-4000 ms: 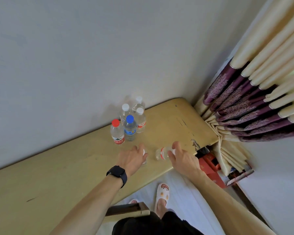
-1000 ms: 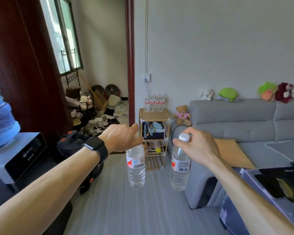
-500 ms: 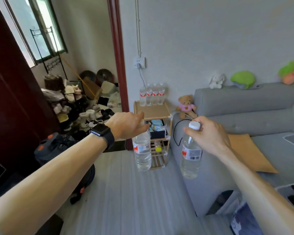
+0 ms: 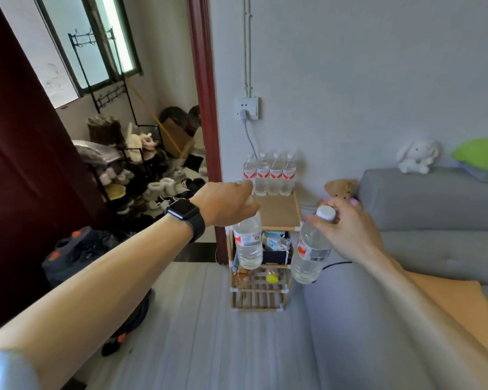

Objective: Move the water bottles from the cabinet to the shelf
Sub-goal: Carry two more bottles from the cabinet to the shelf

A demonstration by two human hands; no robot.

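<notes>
Before the shelf point(image 4: 276, 212), a bottle point(image 4: 248, 244) in each hand point(image 4: 226, 205).

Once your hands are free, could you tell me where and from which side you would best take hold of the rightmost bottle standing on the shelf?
I would take the rightmost bottle by its neck, just under the cap, coming from above and the front. It stands upright at the back of the shelf top, near the wall, with a neighbour bottle close on its left, so the body's sides are crowded while the top is open.
</notes>
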